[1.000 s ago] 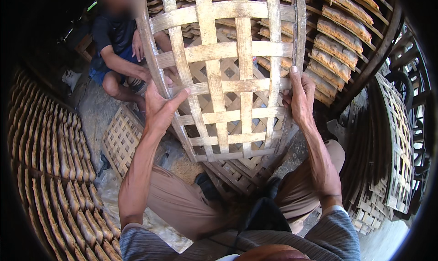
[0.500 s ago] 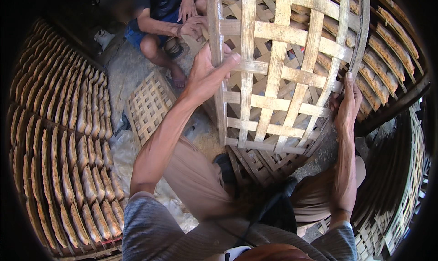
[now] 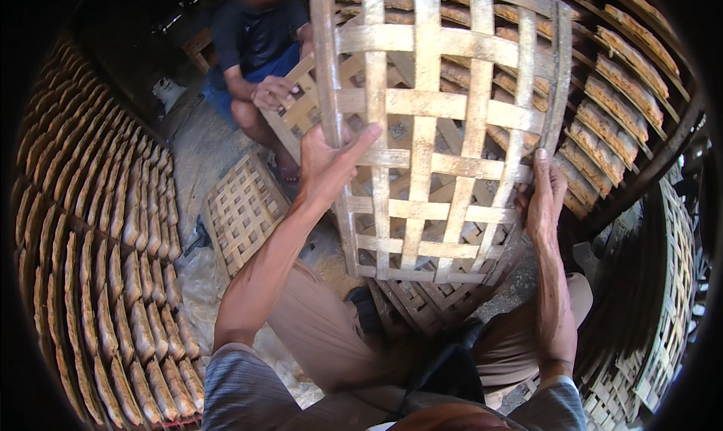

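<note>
A woven bamboo tray (image 3: 427,103) with wooden side rails is held up in front of me, its open lattice tilted towards me. My left hand (image 3: 325,160) grips its left rail, the thumb lying over the slats. On the opposite rail, low down, my right hand (image 3: 546,194) is closed with its thumb on the edge. Beyond, a person (image 3: 260,35) sits with a hand (image 3: 275,93) on a second bamboo tray (image 3: 282,133), partly hidden behind mine. More wooden-framed lattice trays (image 3: 410,299) lie beneath the held tray, near my knees.
Tightly packed rows of brownish-white slabs on racks (image 3: 120,243) fill the left side. Similar slabs sit on slanted racks (image 3: 610,137) at the far right. A lattice tray (image 3: 245,212) rests by my left forearm, beside clear plastic sheeting (image 3: 203,288). More woven trays (image 3: 670,295) stand at the right.
My hands have brought the tray left and lower in the view. The person opposite appears more upright, and the second tray beside that person's hand now shows more.
</note>
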Tool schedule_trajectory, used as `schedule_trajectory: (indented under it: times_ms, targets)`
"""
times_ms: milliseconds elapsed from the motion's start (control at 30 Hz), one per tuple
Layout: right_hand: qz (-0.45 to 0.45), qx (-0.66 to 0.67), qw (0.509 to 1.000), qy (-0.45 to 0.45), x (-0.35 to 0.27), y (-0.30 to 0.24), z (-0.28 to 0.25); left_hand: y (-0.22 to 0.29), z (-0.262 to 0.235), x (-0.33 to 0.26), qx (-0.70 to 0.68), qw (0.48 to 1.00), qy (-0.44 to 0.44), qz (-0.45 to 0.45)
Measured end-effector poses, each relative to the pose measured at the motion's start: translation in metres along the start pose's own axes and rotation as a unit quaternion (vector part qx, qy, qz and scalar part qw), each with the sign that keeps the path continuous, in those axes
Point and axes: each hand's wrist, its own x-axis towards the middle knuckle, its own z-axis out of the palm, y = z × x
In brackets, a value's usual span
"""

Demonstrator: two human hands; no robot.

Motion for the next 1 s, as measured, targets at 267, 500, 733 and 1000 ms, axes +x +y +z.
schedule_trajectory:
  times_ms: [267, 500, 733, 1000]
  targets:
    - [-0.032, -0.009, 0.999, -0.014, 0.001, -0.001, -0.002, -0.003, -0.003, 0.002, -0.029, 0.998, -0.048, -0.014]
    - [-0.021, 0.001, 1.000, -0.017, 0.006, 0.006, -0.006, -0.010, -0.008, 0.002, 0.010, 0.996, -0.085, 0.037]
    - [-0.109, -0.144, 0.983, -0.028, 0.019, -0.001, -0.012, -0.028, -0.006, 0.005, -0.012, 0.996, 0.029, 0.079]
    - [-0.297, -0.208, 0.928, 0.084, 0.037, -0.022, -0.041, 0.007, 0.009, -0.018, 0.030, 0.998, 0.026, 0.058]
